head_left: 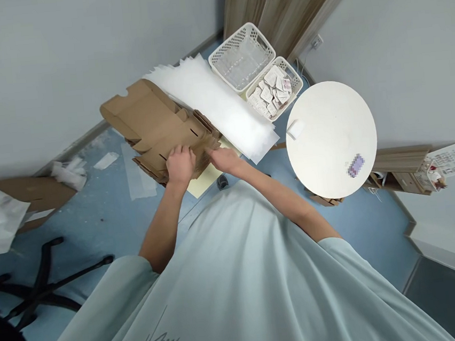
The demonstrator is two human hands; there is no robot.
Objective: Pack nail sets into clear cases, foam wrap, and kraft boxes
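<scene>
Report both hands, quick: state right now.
Left hand: curled on the cardboard; whether gripping, cannot be told.
Right hand: closed, pinching the cardboard.

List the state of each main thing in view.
Cardboard: unfolded, flaps spread.
Left hand: fingers curled, on the cardboard.
Right hand: fingers curled at the cardboard's edge, grip unclear.
White sheets: stacked, edges uneven.
Larger basket: open-topped, holding clear pieces.
Smaller basket: open-topped, holding white packets.
Round table: bearing a small white item.

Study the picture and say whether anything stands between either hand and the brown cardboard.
Nothing visible does: the left hand rests on the brown cardboard, the right hand at its edge. White sheets lie beside it.
</scene>
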